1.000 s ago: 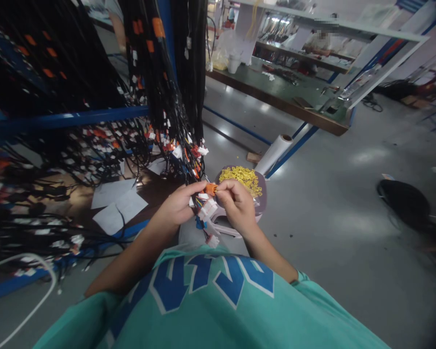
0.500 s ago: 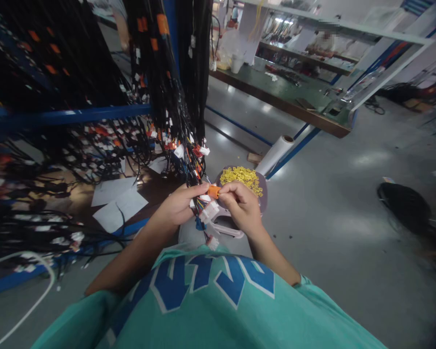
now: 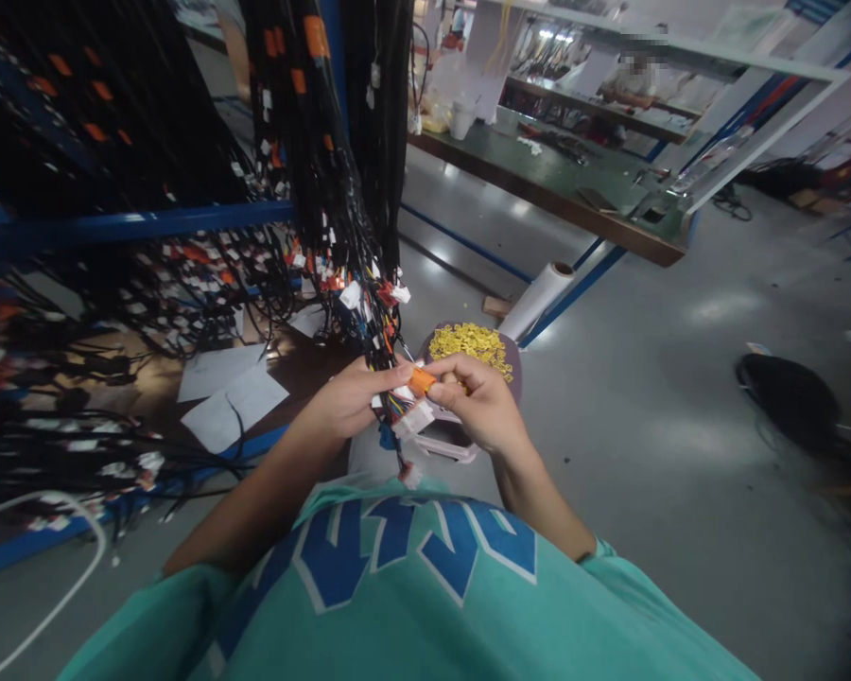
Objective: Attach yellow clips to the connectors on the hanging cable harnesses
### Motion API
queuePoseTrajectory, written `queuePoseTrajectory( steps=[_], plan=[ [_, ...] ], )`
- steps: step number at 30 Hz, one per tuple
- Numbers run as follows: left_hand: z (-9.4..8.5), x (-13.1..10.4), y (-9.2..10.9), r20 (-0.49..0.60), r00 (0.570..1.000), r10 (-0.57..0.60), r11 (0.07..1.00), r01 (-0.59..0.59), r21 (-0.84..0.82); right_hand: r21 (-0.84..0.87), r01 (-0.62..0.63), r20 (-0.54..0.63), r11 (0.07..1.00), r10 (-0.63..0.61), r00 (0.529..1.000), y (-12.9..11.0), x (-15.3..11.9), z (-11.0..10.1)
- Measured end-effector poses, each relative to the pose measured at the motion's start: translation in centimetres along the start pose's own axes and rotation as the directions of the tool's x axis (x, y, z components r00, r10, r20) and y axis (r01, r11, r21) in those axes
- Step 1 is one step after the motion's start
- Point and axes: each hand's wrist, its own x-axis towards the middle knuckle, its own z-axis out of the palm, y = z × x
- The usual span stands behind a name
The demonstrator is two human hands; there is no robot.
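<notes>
An orange connector (image 3: 421, 381) is held between my hands in front of my chest. My left hand (image 3: 351, 397) is closed, its thumb against the connector's left end, with the wires of a hanging wire harness (image 3: 375, 322) passing by its fingers. At the connector's right end, my right hand (image 3: 486, 402) is closed in a pinch; anything small between its fingertips is hidden. White plug housings (image 3: 412, 418) dangle on coloured wires just below the connector. Behind my right hand, a mauve stool (image 3: 514, 364) bears a heap of small yellow parts (image 3: 468, 345).
Black harnesses hang densely from a blue rack (image 3: 184, 219) at the left. White paper sheets (image 3: 234, 411) lie on its lower shelf. A green-topped workbench (image 3: 560, 175) stands ahead, a white roll (image 3: 539, 303) leaning by its leg. A black bundle (image 3: 787, 397) lies on the floor at right.
The orange connector has shifted slightly right and down and tilted. My right hand has moved a little right, its fingers still at the connector's end. The dangling plugs have swung slightly.
</notes>
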Motion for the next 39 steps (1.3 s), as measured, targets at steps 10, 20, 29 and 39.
queuePoseTrajectory(
  steps=[10,20,29,39],
  plan=[
    [-0.4,0.4,-0.4,-0.029,0.998,0.047,0.997,-0.045,0.064,-0.098,0.055,-0.113,0.994,-0.066,0.991,0.2,0.0,0.7],
    [-1.5,0.1,0.1,0.275,0.961,-0.017,0.997,0.036,-0.064,0.135,0.036,-0.131,0.99,-0.018,0.991,1.3,1.1,-1.6],
    [-1.6,0.3,0.0,0.325,0.944,-0.056,0.987,0.102,-0.128,-0.105,0.064,-0.184,0.992,-0.083,0.979,1.9,0.5,-2.1],
    [-0.8,0.4,0.1,0.245,0.967,-0.066,0.993,0.089,-0.083,-0.542,0.227,-0.105,0.809,-0.333,0.937,-1.5,-1.7,0.1]
  ],
)
